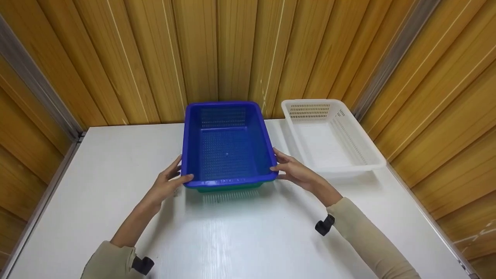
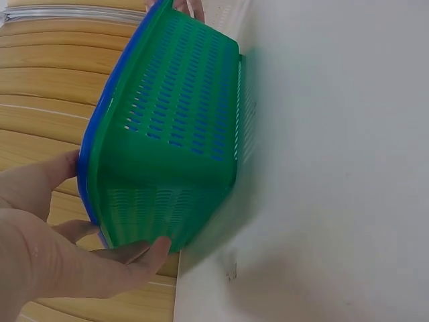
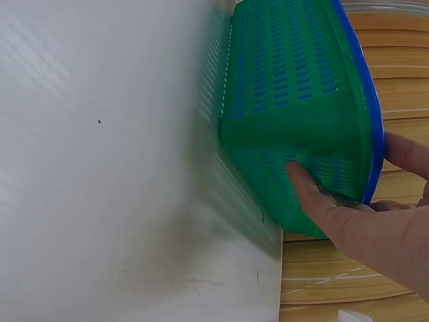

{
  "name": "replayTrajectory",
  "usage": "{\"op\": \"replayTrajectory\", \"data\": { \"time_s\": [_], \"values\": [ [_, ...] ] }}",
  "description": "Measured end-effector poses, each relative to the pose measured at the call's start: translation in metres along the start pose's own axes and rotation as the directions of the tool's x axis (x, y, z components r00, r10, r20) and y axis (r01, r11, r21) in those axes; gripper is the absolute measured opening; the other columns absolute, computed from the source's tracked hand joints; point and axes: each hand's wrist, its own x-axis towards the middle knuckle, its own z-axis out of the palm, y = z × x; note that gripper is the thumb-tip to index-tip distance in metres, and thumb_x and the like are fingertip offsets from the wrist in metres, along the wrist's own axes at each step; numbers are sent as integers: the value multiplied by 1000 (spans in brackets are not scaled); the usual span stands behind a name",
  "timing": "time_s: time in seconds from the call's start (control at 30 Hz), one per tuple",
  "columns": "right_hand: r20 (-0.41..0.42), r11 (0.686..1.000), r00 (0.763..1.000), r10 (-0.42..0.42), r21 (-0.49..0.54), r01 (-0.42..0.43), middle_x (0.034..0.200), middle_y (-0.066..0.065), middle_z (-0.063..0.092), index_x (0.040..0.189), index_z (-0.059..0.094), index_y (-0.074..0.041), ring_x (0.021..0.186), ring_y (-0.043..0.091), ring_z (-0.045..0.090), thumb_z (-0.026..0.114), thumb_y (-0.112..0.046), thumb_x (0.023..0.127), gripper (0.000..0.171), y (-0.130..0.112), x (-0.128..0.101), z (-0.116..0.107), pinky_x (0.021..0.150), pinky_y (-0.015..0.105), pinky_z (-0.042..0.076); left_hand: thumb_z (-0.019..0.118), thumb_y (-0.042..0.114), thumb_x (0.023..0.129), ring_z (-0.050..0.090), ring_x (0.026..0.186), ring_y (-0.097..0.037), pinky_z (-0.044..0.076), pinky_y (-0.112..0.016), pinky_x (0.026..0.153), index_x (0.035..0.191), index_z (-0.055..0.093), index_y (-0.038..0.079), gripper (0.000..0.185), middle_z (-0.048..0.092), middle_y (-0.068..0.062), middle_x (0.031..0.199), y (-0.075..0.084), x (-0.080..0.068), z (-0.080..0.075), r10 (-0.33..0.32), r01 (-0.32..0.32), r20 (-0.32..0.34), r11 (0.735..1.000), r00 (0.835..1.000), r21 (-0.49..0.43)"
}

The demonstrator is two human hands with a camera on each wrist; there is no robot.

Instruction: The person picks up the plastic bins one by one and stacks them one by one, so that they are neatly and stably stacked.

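Observation:
A blue plastic basket (image 1: 228, 151) sits nested inside a green slotted basket (image 2: 177, 100), their rims lying close together. In the head view only a strip of the green one shows under the blue front rim. My left hand (image 1: 166, 188) grips the near left corner, thumb on the blue rim and fingers against the green side. At the near right corner my right hand (image 1: 297, 173) holds the rims the same way, its fingers reaching down the green wall in the right wrist view. Whether the green base touches the table is hard to tell.
A white slotted basket (image 1: 341, 168) stands at the right on the white table (image 1: 228, 240). Behind and at both sides rise wood-patterned panels (image 1: 236, 50), with metal strips at the corners.

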Motion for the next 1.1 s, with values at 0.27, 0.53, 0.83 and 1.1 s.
{"op": "replayTrajectory", "data": {
  "time_s": [0.27,0.53,0.83,1.1],
  "values": [
    [-3,999,1000,-21,-33,20,174,12,7,166,2,-13,158,36,22,52,-6,103,80,-5,0,4,124,57,30,61,38,102,26,155,-41,25,-61,124,165,3,30,87,21,-21,169,0,3,-3,1,-1,13,999,1000,35],
    [-3,992,998,-62,-109,61,171,18,14,164,6,-4,155,38,29,53,-13,106,75,-8,-6,0,124,53,31,62,40,100,22,156,-44,23,-65,123,166,4,27,89,17,-22,170,5,3,-2,-6,11,-40,990,999,141],
    [-60,982,993,-102,-163,91,169,22,19,161,15,3,154,41,28,46,-12,109,63,-35,-35,-40,124,51,30,72,29,96,8,156,-43,14,-69,124,163,24,10,85,20,-21,168,40,-2,20,226,-126,-193,895,955,428],
    [-195,969,971,-139,-227,93,167,18,25,160,18,5,149,26,37,48,-19,109,64,-58,-64,-89,125,48,27,66,20,100,28,154,-38,26,-60,124,161,33,14,70,37,-17,164,84,13,74,301,-266,-66,910,951,318]
  ]
}}
